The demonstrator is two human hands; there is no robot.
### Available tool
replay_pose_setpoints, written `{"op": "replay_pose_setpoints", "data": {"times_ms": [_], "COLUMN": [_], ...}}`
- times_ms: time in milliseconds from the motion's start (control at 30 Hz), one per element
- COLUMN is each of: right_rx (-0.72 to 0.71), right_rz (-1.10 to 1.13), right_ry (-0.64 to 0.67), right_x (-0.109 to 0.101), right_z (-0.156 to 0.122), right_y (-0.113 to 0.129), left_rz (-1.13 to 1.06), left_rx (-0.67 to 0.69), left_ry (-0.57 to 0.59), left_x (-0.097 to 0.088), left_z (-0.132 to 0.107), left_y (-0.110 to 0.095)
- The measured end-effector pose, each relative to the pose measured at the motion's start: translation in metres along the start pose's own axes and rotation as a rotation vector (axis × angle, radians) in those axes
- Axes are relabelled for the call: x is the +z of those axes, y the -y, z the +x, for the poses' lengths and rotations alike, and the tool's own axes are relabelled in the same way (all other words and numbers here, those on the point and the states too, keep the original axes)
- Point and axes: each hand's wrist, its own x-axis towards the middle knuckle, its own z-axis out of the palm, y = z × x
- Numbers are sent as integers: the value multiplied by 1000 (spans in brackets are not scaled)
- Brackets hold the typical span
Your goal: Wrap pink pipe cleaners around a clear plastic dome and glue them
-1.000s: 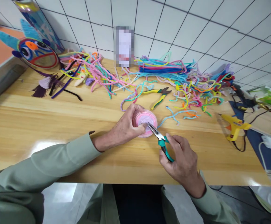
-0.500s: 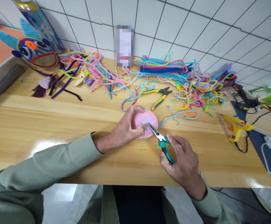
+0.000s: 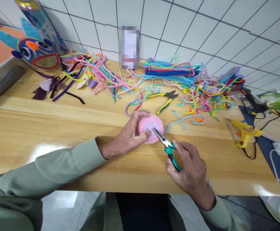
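My left hand [image 3: 130, 133] wraps round the left side of a pink and white coiled pipe-cleaner disc [image 3: 154, 125] on the wooden table [image 3: 58, 128]. My right hand [image 3: 188, 166] grips the teal handles of needle-nose pliers [image 3: 165, 144]. The plier tips touch the middle of the disc, close to my left thumb.
Yellow-handled pliers [image 3: 165, 99] lie beyond the disc among loose coloured pipe cleaners [image 3: 193, 93]. A bundle of straight ones [image 3: 169, 70] lies by the tiled wall. A yellow glue gun [image 3: 244, 133] and cables sit at right. A pipe-cleaner mask [image 3: 31, 51] stands at far left.
Both hands and the disc stay in the same grip. The view has shifted very slightly; the plier tips remain on the disc's middle.
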Motion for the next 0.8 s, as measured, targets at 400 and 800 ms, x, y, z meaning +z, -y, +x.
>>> {"op": "replay_pose_setpoints", "data": {"times_ms": [400,800], "right_rx": [-9,-14], "right_rz": [-11,-6], "right_ry": [0,6], "right_x": [-1,-3], "right_z": [1,-2], "right_y": [0,-2], "left_rz": [-75,-142], "left_rx": [-51,1], "left_ry": [-5,26], "left_x": [-1,1], "left_z": [1,0], "left_y": [-10,-9]}}
